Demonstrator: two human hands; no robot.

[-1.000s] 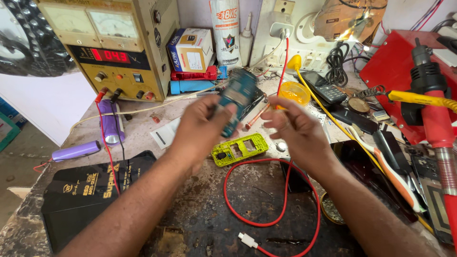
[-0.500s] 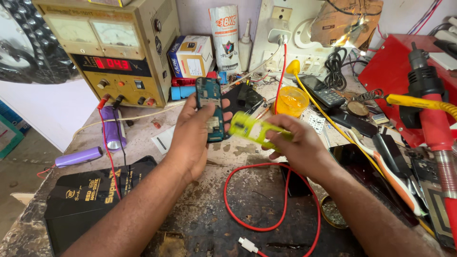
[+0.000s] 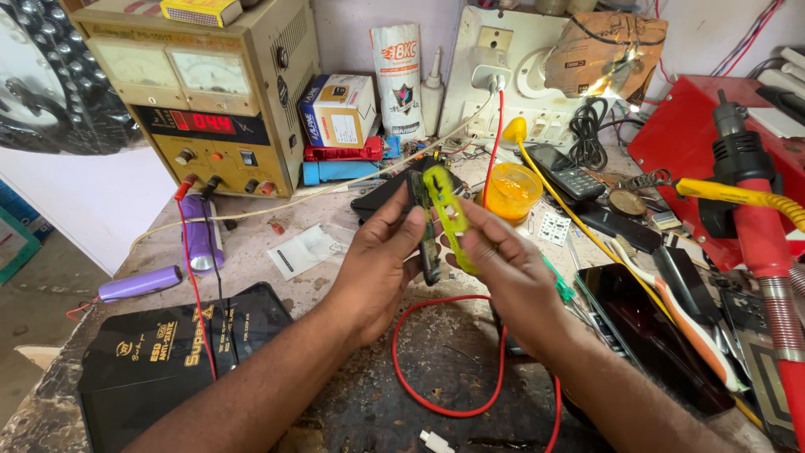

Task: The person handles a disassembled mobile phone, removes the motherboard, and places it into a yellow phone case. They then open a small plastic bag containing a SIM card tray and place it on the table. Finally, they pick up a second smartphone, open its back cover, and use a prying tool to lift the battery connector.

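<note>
The dark phone board (image 3: 426, 231) stood on its edge in the left hand (image 3: 377, 260), pinched by its fingers. The right hand (image 3: 503, 268) gripped a yellow-green phone frame (image 3: 447, 214) just beside it. Both were held above the workbench (image 3: 251, 260), over a red wire (image 3: 436, 403).

Dark phone board (image 3: 428, 239) edge-on, touching upright yellow-green phone frame (image 3: 449, 216).

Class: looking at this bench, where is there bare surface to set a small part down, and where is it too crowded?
Bare patches: inside the red wire loop, and between the purple cell and paper slip. Crowded: the right side around the dark phone and red tool, and the back by the orange cup.
</note>
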